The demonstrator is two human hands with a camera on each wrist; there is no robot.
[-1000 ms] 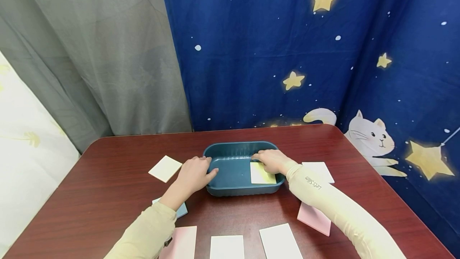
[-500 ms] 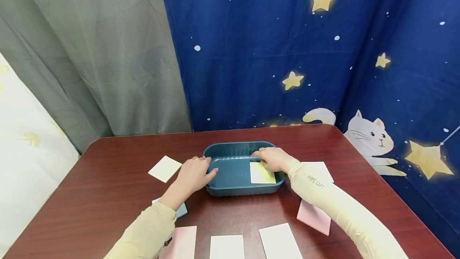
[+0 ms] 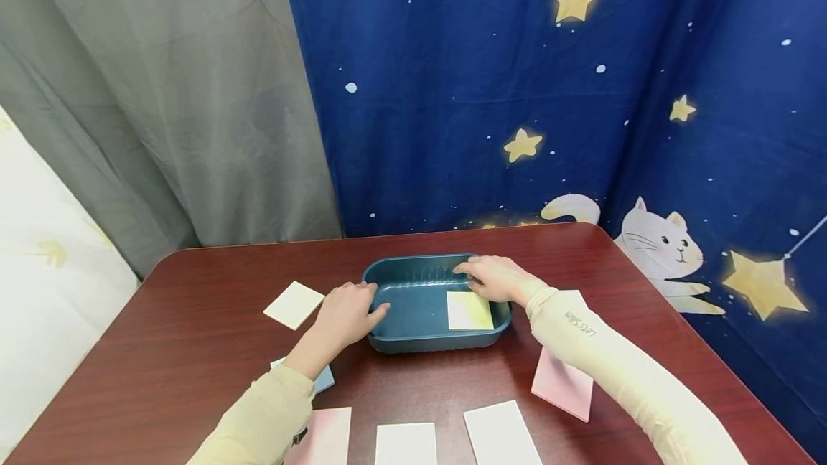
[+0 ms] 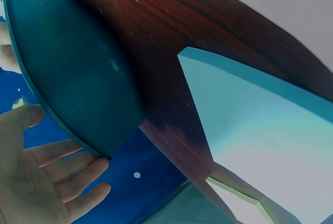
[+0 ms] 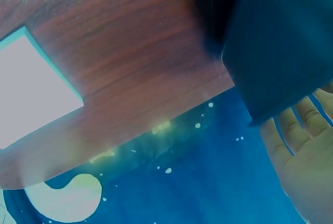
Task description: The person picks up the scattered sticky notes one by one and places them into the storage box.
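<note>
A dark teal plastic basin (image 3: pixel 431 344) stands in the middle of the table. Inside its right end lies a pale yellow pad of sticky notes (image 3: pixel 468 313). My left hand (image 3: pixel 347 313) rests at the basin's left rim, its fingers fairly straight in the left wrist view. Over the right end of the basin is my right hand (image 3: pixel 499 278), above and beside the pad, with loosely extended fingers and nothing visible in its hold. In the right wrist view, part of that hand (image 5: pixel 307 156) is hidden behind the basin's wall (image 5: pixel 281 47).
Around the basin on the dark red table (image 3: pixel 194 350) lie a cream pad (image 3: pixel 293 305), a blue pad (image 3: pixel 324 379) partly under the left wrist, pink pads (image 3: pixel 562 384) and white pads (image 3: pixel 504 436). A starry blue curtain (image 3: pixel 439 128) hangs behind the table's far edge.
My right hand has lifted slightly and shifted right, away from the yellow pad, which stays in the basin. The left hand keeps its place at the rim.
</note>
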